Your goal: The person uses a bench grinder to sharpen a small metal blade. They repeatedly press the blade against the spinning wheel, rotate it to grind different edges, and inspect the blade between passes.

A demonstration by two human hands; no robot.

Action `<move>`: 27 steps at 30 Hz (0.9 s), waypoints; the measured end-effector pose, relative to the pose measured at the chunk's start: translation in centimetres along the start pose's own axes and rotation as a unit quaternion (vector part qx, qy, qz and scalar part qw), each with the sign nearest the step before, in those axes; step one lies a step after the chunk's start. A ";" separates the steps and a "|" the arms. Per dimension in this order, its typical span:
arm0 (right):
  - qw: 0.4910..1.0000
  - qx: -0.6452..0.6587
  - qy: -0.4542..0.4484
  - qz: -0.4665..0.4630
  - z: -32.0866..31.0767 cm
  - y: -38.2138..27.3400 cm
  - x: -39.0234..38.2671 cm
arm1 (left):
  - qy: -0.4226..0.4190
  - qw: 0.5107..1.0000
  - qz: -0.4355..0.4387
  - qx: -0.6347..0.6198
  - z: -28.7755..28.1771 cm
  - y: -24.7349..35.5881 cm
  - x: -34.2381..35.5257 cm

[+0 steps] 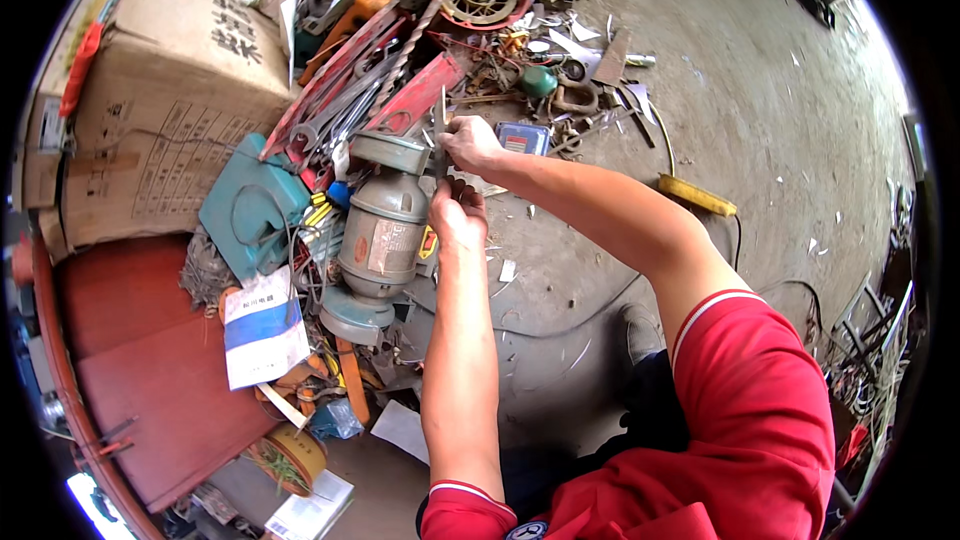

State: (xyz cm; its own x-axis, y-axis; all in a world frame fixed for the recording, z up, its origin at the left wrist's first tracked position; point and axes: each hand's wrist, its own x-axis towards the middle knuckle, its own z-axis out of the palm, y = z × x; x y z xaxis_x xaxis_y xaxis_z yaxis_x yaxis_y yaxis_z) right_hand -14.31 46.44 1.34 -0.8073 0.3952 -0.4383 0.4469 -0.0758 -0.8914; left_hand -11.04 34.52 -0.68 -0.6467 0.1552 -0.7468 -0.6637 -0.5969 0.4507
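Observation:
Both of my hands are at the wheel end of a grey bench grinder (383, 240). A thin, flat metal strip (441, 112) stands up beside the grinder's far wheel guard (390, 152). My right hand (473, 145) is closed round the strip's middle, knuckles up. Just below it, my left hand (460, 212) is closed with curled fingers at the strip's lower end. The strip's edge toward the wheel is partly hidden by my fingers, so I cannot tell whether it touches. The grinder's other wheel guard (357, 315) is nearer to me.
Left of the grinder are a teal case (255, 205), a white-and-blue booklet (265, 330) and a large cardboard box (180, 90). Open red toolbox trays (415, 95) hold wrenches beyond it. Scrap and a green round object (538, 81) litter the floor. A yellow tool (697, 195) lies right.

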 end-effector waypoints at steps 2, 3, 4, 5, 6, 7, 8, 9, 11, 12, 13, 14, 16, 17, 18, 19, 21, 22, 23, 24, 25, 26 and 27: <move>0.999 -0.036 0.006 -0.006 0.1 -0.1 0.2 | 0.003 1.000 0.013 0.009 -0.1 0.2 0.1; 0.999 -0.046 0.004 -0.006 0.1 -0.3 0.4 | 0.005 1.000 0.015 0.015 -0.1 0.2 0.2; 0.998 -0.056 0.001 -0.005 0.1 -0.4 0.6 | 0.007 1.000 0.017 0.020 0.1 0.3 0.2; 0.999 -0.050 0.009 -0.014 0.1 -0.3 0.5 | 0.008 0.999 0.019 0.025 0.3 0.4 0.2; 0.999 -0.044 0.016 -0.023 0.1 -0.2 0.4 | 0.014 0.999 0.018 0.031 0.5 0.4 0.1; 0.998 -0.039 0.023 -0.034 0.2 -0.2 0.3 | 0.018 0.999 0.018 0.037 0.6 0.5 0.2; 0.999 -0.037 0.022 -0.033 0.1 -0.3 0.4 | 0.023 0.999 0.019 0.042 0.6 0.6 0.3; 0.999 -0.036 0.022 -0.031 0.0 -0.4 0.5 | 0.016 0.998 0.018 0.052 0.7 0.7 0.4; 0.997 -0.052 0.033 -0.041 -0.1 -0.7 0.5 | 0.002 0.997 0.017 0.069 0.8 1.2 0.8; 0.997 -0.051 0.040 -0.041 -0.1 -0.9 0.5 | -0.001 0.997 0.018 0.072 0.8 1.4 1.0; 0.997 -0.053 0.048 -0.039 -0.2 -1.1 0.6 | -0.005 0.997 0.015 0.074 1.1 1.4 1.0; 0.996 -0.055 0.055 -0.038 -0.5 -1.1 0.6 | -0.008 0.997 0.013 0.076 1.4 1.4 1.0; 0.998 -0.034 0.039 -0.023 -0.8 -1.2 0.5 | 0.004 0.997 0.017 0.069 1.9 1.4 0.5; 0.999 -0.023 0.030 -0.017 -0.8 -1.4 0.3 | 0.011 0.998 0.020 0.064 2.0 1.5 0.1; 0.999 -0.012 0.025 -0.018 -0.8 -1.5 0.0 | 0.017 0.997 0.028 0.065 2.1 1.6 -0.3; 1.000 -0.003 0.023 -0.021 -0.9 -1.3 0.2 | 0.018 0.997 0.033 0.065 2.3 1.5 -0.6; 0.999 0.027 0.020 -0.023 -1.3 -0.7 0.3 | 0.005 0.996 0.043 0.074 2.5 1.0 -1.2; 0.998 0.045 0.028 -0.020 -2.3 0.7 0.7 | -0.015 0.996 0.041 0.083 2.5 -0.2 -1.0; 0.997 0.067 0.017 -0.020 -2.1 0.5 0.0 | -0.024 0.994 0.054 0.090 1.8 0.1 -1.6; 0.994 0.110 0.006 -0.008 -2.4 1.0 -1.1 | -0.027 0.988 0.073 0.130 1.0 0.3 -2.4; 0.986 0.165 -0.033 0.011 -3.0 0.9 -2.3 | -0.030 0.981 0.091 0.169 1.0 0.4 -4.4; 0.972 0.220 -0.074 0.031 -3.5 0.8 -3.7 | -0.032 0.971 0.110 0.208 0.8 0.5 -6.5; 0.962 0.249 -0.099 0.042 -4.1 0.6 -4.9 | -0.043 0.950 0.147 0.273 0.3 0.7 -7.8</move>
State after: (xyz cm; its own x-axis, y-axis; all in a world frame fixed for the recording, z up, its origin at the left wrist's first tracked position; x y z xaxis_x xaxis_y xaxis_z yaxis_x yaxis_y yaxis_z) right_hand -8.53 48.18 3.47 -0.8563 0.1901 -0.4802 0.3127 -0.5490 -0.7751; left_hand -6.54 33.12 5.57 -0.8466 0.1233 -0.5177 -0.5310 -0.1304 0.8373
